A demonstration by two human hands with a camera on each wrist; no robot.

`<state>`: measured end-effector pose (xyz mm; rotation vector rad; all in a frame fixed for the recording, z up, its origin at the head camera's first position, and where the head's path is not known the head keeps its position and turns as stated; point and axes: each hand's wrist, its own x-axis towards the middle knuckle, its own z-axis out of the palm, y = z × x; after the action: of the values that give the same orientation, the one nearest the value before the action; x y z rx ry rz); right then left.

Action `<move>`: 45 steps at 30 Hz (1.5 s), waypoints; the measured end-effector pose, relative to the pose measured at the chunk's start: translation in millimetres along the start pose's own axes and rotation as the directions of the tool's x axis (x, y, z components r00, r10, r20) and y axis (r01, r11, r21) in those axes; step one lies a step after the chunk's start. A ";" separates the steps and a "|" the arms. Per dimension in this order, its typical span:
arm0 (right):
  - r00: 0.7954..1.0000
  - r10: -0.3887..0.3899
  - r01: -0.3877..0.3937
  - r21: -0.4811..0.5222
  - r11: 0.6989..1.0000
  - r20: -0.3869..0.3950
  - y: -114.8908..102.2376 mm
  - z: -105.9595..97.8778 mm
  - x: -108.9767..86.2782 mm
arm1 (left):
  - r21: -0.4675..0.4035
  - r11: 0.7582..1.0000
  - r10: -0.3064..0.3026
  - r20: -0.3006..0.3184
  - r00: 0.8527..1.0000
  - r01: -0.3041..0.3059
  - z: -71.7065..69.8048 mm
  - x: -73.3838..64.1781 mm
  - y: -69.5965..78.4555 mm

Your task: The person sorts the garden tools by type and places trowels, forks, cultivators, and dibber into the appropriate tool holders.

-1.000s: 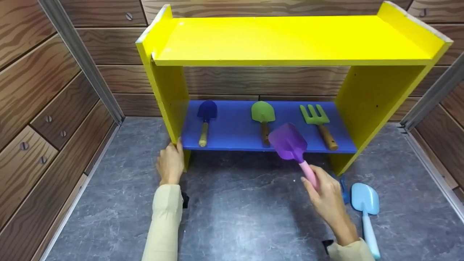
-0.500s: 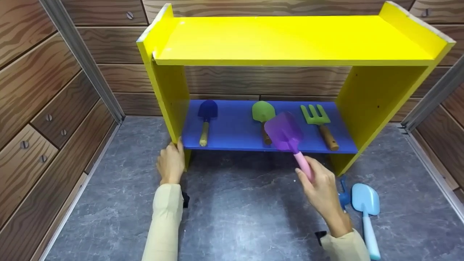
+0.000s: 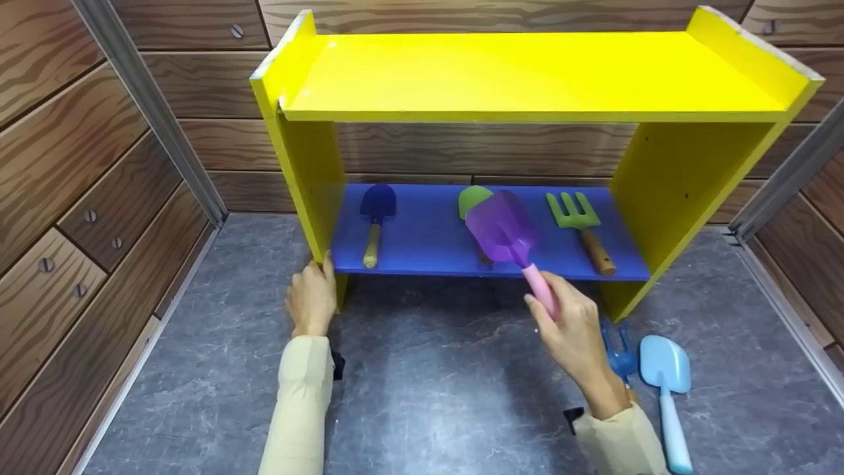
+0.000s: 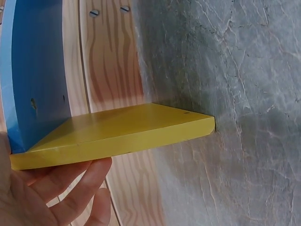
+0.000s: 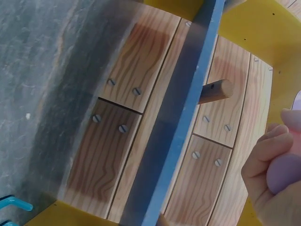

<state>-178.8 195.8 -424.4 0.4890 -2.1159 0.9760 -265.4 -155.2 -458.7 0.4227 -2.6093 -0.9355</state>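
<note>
My right hand (image 3: 572,333) grips the pink handle of a purple hand trowel (image 3: 500,224), held with its blade up over the front of the blue shelf board (image 3: 422,247). That blade overlaps a green trowel (image 3: 473,196) in the head view, hiding most of its wooden handle. My left hand (image 3: 311,298) holds the left side panel of the yellow shelf unit (image 3: 527,72); its fingers (image 4: 87,188) lie against the panel's outer face. On the board also lie a dark blue trowel (image 3: 378,204) at left and a green hand fork (image 3: 573,211) at right.
On the grey floor (image 3: 428,409), right of my right hand, lie a blue hand fork (image 3: 621,359) and a light blue trowel (image 3: 664,363). Wood-patterned walls (image 3: 165,86) with metal corner strips stand at the back and sides.
My right hand has moved left and slightly forward with the purple trowel, which now covers more of the green one. More of the blue fork shows. My left hand stays put.
</note>
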 end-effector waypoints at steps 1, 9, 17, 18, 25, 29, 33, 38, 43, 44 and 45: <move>1.000 0.000 0.000 0.003 1.000 0.000 -0.9 0.0 1.6 | 0.001 1.000 0.002 0.001 1.000 -0.002 0.0 0.1 0.2; 1.000 -0.001 0.001 0.005 1.000 -0.005 -8.8 3.1 15.2 | 0.002 1.000 0.001 -0.007 1.000 -0.001 0.8 1.4 1.4; 1.000 -0.007 0.007 0.027 1.000 0.001 -18.4 8.5 24.2 | -0.001 1.000 -0.001 -0.017 1.000 0.001 2.2 2.2 1.0; 1.000 -0.008 0.008 0.028 1.000 0.002 -19.7 9.0 25.3 | 0.000 1.000 -0.001 -0.017 1.000 0.001 2.2 2.2 1.0; 1.000 0.012 -0.012 0.041 0.999 0.009 -25.4 13.0 33.5 | -0.002 1.000 -0.013 -0.016 1.000 0.013 1.4 1.3 0.1; 1.000 -0.004 0.004 0.043 0.999 0.001 -28.6 15.6 38.1 | -0.007 1.000 -0.006 -0.016 1.000 0.006 2.1 0.5 -0.5; 0.999 -0.046 0.046 0.051 0.998 -0.002 -33.0 19.1 43.4 | -0.002 1.000 -0.004 -0.029 1.000 0.004 1.1 0.0 -1.0; 0.997 -0.071 0.071 0.067 0.995 0.002 -40.3 22.1 50.7 | 0.011 1.000 0.007 -0.035 0.999 -0.007 0.6 0.2 -2.1; 0.997 -0.074 0.073 0.082 0.994 0.011 -46.3 22.8 55.9 | 0.007 1.000 -0.010 -0.011 1.000 0.010 0.2 0.9 -1.0; 0.997 -0.073 0.072 0.083 0.994 0.012 -47.5 23.0 56.6 | 0.006 1.000 -0.012 -0.004 1.000 0.012 0.4 1.0 -0.9; 0.997 -0.072 0.071 0.083 0.994 0.012 -48.7 23.4 57.2 | 0.006 1.000 -0.011 -0.001 1.000 0.011 0.5 1.1 -0.9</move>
<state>-198.0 144.9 -367.5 0.6111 -2.0626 1.0249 -266.5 -156.0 -459.4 0.4390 -2.6126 -0.9306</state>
